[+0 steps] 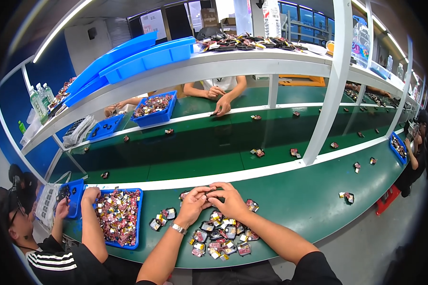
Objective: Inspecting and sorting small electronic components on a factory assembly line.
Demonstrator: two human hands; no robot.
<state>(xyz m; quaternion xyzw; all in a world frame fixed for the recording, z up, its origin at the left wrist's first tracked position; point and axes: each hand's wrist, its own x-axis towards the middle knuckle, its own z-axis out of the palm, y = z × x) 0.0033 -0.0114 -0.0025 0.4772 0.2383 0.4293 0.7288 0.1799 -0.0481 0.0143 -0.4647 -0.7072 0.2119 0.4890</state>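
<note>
My left hand (193,205) and my right hand (229,201) meet over the green work surface, fingers closed around a small dark piece. Most of that piece is covered by my fingers, so its exact kind does not show. Just below my hands lies a loose pile of small electronic assemblies (216,234), black rounded housings with reddish boards and white-and-yellow labelled parts. A few similar assemblies (162,218) rest left of my left wrist, which wears a metal-band watch (179,229). Another one (252,205) sits beside my right forearm.
A blue bin (139,223) full of such parts stands left, where a co-worker's arm (92,228) reaches past. Beyond a white rail (176,179), a green conveyor belt (199,161) carries scattered assemblies. A white post (325,95) rises right; a shelf (233,65) spans above. Another person's hands (222,102) work opposite.
</note>
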